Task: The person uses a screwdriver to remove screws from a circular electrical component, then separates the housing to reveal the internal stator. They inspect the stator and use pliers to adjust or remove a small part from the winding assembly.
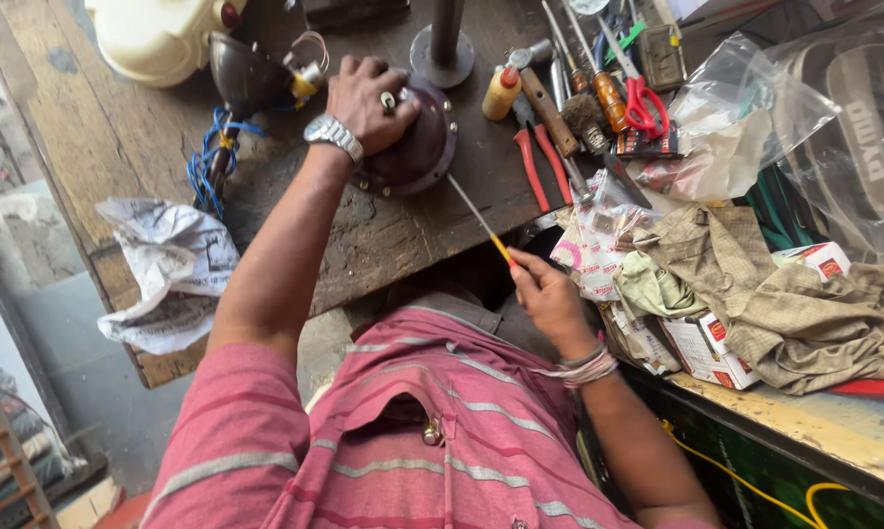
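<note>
Your left hand (pixel 371 98) sits palm-down on the round dark motor housing (pixel 412 147), upper centre of the frame, fingers spread and clamped over its top. The housing lies flat on the worn wooden bench (pixel 99 127), screws visible around its rim. Your right hand (pixel 549 299) is closed around the yellow handle of a thin screwdriver (pixel 481 217), centre of the frame; its shaft runs up-left and the tip touches the housing's lower right edge. Just right of the housing: red-handled pliers (pixel 542 165), a wooden-handled hammer (pixel 549 110), red scissors (pixel 643 103), a small yellow bottle (pixel 501 91). Crumpled newspaper (pixel 167 269) lies at the left bench edge, blue wire (pixel 207 162) above it. An olive cloth (pixel 755 284) is heaped at right, beside small cartons (pixel 706 348).
</note>
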